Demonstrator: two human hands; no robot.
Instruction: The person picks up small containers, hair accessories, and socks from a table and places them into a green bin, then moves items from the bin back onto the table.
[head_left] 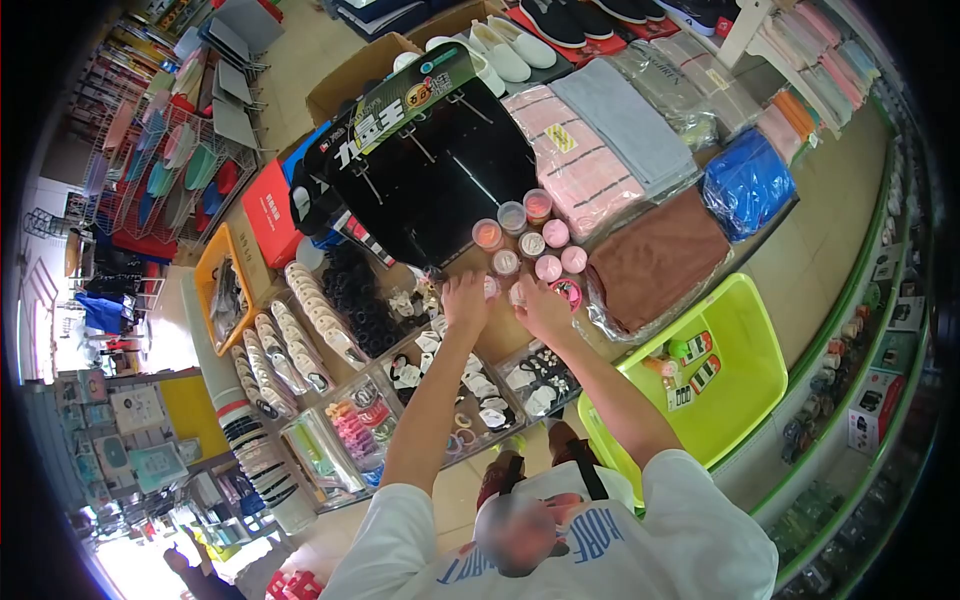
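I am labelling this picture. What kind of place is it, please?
Probably a small general shop: folded towels in wrappers, shoes laid out for sale, and bins of hair ties on a display table.

A single fisheye view looks steeply down from above the person, with their head and shoulders at the bottom edge and both arms reaching up the frame to the hands (505,305) near the centre. The counter (500,335) sits at mid-distance, an arm's reach below the lens. Edges curve strongly into a dark rim; aisle floor and a side shelf (870,330) fill the margins.
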